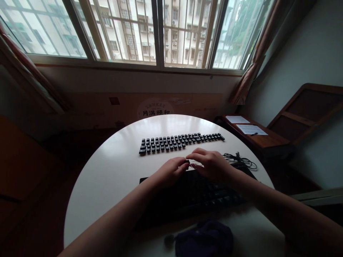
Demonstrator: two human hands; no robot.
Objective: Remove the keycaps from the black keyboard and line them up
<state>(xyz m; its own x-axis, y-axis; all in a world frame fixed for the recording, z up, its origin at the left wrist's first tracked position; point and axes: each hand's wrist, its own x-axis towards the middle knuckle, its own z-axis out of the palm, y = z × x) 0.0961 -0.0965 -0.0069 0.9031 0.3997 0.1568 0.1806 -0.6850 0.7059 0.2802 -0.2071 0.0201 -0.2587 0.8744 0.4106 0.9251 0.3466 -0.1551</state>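
Above the far edge of a black keyboard [171,200], my two hands meet. My left hand [171,169] pinches a small black keycap [187,162] between thumb and fingers. Close against it, my right hand [211,164] has its fingers bent around a thin wire tool [193,165], which looks like a keycap puller; its handle is hidden by the hand. Beyond the hands, rows of black keycaps [166,142] lie on the white round table [107,178]. Much of the keyboard is dark and partly covered by my forearms.
A coiled black cable [243,161] lies at the keyboard's right far corner. Dark purple cloth [205,239] sits at the near edge. To the right, a wooden surface [273,139] carries papers [252,129] and a pen [254,134]. A barred window [158,35] is ahead.
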